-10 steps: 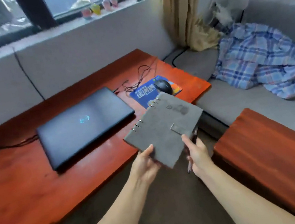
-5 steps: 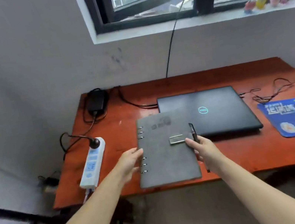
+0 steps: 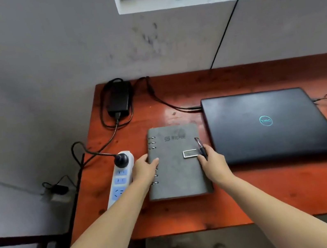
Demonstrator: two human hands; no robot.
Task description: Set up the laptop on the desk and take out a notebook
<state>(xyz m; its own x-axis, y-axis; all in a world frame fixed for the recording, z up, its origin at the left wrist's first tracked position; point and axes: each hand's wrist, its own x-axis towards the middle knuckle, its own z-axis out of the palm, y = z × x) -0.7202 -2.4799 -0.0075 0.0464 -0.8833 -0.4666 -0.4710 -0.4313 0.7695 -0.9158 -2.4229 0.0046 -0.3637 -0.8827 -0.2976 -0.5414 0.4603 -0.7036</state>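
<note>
The notebook (image 3: 176, 162) is down flat on the tabletop (image 3: 256, 192) now, where half a second ago its near end hung over the front edge and overlapped the laptop's corner. It sits clear of the closed laptop (image 3: 266, 126), which lies just to the right of the right hand. The left hand (image 3: 144, 170) has slid onto the ring-bound edge; its fingers (image 3: 152, 162) lie loosely curved on the grey cover, thumb on top, resting more than gripping. The right hand (image 3: 214, 163) is at the opposite edge, beside the metal clasp (image 3: 189, 153), its fingers curled around a dark pen (image 3: 200, 146) that pokes up past the knuckles, with the thumb tip touching the cover. Just left of the left hand lies a white power strip (image 3: 119, 178), one black plug in it. Beyond it, at the back corner, sits the black charger brick (image 3: 118, 99).
</note>
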